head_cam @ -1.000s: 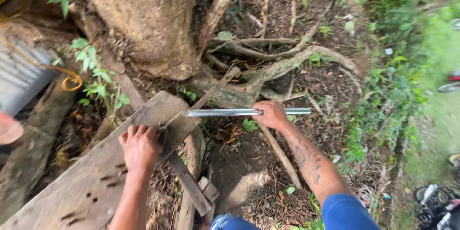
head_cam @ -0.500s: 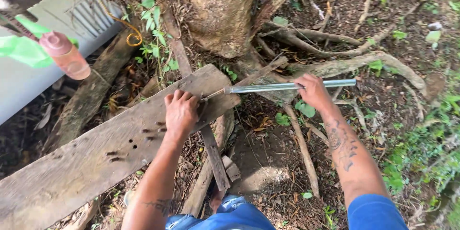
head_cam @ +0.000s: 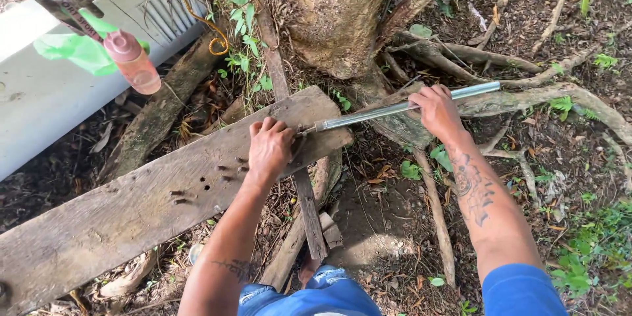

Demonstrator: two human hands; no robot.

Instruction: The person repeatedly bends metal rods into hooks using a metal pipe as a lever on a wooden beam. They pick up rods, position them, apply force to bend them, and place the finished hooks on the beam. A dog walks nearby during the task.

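At twelve o'clock stands the tree trunk (head_cam: 336,13), its roots (head_cam: 526,99) running out toward three o'clock over bare soil and leaf litter. A pale corrugated sheet (head_cam: 52,85) fills ten o'clock. Across the ground from eight o'clock up to the centre lies a weathered plank (head_cam: 131,204), pocked with nail holes and bent nails. A narrow wooden strip (head_cam: 309,210) crosses under it toward six o'clock. At ten o'clock hangs a pinkish plastic bottle (head_cam: 135,62) beside a green plastic scrap. My left hand (head_cam: 268,148) lies flat on the plank's upper end, fingers slightly spread, pressing it and gripping nothing. My right hand (head_cam: 438,110), at two o'clock, is wrapped around a metal pipe (head_cam: 368,115), whose tip meets the plank just beside my left fingers.
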